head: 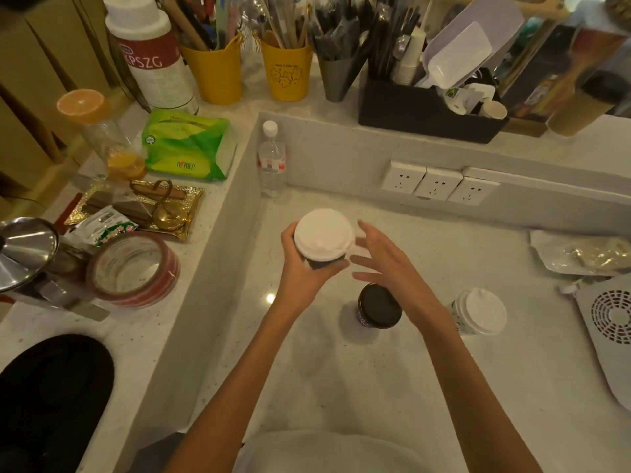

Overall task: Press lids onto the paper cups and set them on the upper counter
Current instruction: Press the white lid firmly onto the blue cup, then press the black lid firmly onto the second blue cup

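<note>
Three cups show: the left hand (300,278) has its fingers (290,238) wrapped round a white-lidded cup (322,235) above the lower surface (392,387), the right hand (382,259) spread empty beside it, so lifting it left onto the crowded upper counter (218,213) likely comes next, leaving the black-lidded cup (379,306) and right cup (479,311) near.

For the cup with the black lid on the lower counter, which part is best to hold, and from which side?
Probably grip the black-lidded cup around its side wall below the lid, coming from the right, where the open right hand hovers. It stands upright, and its lid overhangs the wall.
</note>
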Tool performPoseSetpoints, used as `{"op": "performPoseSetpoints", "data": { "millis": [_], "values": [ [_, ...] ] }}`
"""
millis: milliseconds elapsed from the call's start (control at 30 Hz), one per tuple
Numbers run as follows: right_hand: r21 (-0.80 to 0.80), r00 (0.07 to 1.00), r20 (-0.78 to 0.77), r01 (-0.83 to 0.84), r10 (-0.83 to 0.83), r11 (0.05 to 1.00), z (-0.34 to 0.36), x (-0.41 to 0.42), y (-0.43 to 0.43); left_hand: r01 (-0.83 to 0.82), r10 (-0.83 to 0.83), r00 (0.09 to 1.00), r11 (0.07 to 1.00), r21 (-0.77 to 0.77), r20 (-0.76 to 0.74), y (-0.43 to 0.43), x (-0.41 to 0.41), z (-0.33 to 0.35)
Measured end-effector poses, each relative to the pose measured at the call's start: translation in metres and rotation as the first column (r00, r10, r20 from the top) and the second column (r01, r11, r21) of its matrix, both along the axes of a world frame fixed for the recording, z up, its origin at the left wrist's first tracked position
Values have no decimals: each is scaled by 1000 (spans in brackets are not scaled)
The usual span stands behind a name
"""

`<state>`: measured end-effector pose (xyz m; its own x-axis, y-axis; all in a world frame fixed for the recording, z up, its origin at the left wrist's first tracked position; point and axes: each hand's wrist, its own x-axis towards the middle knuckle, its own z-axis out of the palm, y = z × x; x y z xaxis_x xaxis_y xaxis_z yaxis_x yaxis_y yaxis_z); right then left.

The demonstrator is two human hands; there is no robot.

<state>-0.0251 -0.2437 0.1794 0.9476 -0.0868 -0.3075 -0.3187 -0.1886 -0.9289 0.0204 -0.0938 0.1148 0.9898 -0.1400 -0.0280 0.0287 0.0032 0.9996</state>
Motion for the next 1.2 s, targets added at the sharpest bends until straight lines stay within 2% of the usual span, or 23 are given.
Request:
{"op": "performPoseSetpoints", "data": {
  "millis": [33, 100, 167, 233, 333, 500, 700, 767, 833, 867, 933, 1000, 1067, 1133, 1200],
  "values": [
    [-134, 1000, 1, 22, -22, 991, -13, -4, -10, -6, 6, 999, 1000, 6, -54, 1, 0, -17],
    [-415, 1000, -15, 8, -16, 910, -43, -17, -28, -10, 16, 994, 998, 55, -113, 3, -6, -50],
    [-558, 993, -101, -107, 61, 823, -71, -32, -40, -11, 23, 993, 995, 98, -120, 5, -14, -79],
    [-608, 976, -196, -201, 100, 768, -95, -44, -46, -19, 37, 987, 993, 117, -158, 7, -20, -98],
    [-613, 974, -190, -218, 126, 760, -122, -56, -48, -28, 57, 977, 989, 144, -206, 8, -28, -117],
    [-680, 991, -24, -114, 133, 724, -144, -63, -48, -17, 47, 980, 988, 156, -194, 5, -32, -132],
    [-609, 992, 50, -65, 120, 791, -143, -66, -50, 65, -34, 969, 991, 120, -245, 14, -37, -142],
    [-541, 995, 62, -30, 76, 841, -135, -72, -53, -5, 54, 969, 980, 200, -239, 20, -49, -137],
    [-464, 997, 76, 10, 29, 886, -122, -83, -56, -146, 196, 976, 913, 382, -96, 25, -72, -127],
    [-426, 996, 86, 30, 7, 904, -116, -90, -58, -180, 204, 979, 879, 442, -7, 26, -85, -119],
    [-363, 995, 87, 70, -41, 929, -103, -105, -60, -76, 54, 997, 891, 448, 61, 21, -105, -97],
    [-315, 993, 49, 116, -106, 942, -89, -116, -56, 226, -217, 974, 894, 387, -68, 4, -121, -70],
    [-294, 989, 20, 144, -145, 945, -77, -125, -47, 402, -376, 915, 843, 356, -143, -22, -134, -52],
    [-337, 990, 54, 137, -127, 932, -58, -134, -43, 392, -379, 920, 870, 300, -101, -48, -144, -35],
    [-357, 987, 123, 138, -100, 924, -34, -141, -57, 324, -314, 945, 934, 153, -87, -66, -148, -18]
  ]
}}
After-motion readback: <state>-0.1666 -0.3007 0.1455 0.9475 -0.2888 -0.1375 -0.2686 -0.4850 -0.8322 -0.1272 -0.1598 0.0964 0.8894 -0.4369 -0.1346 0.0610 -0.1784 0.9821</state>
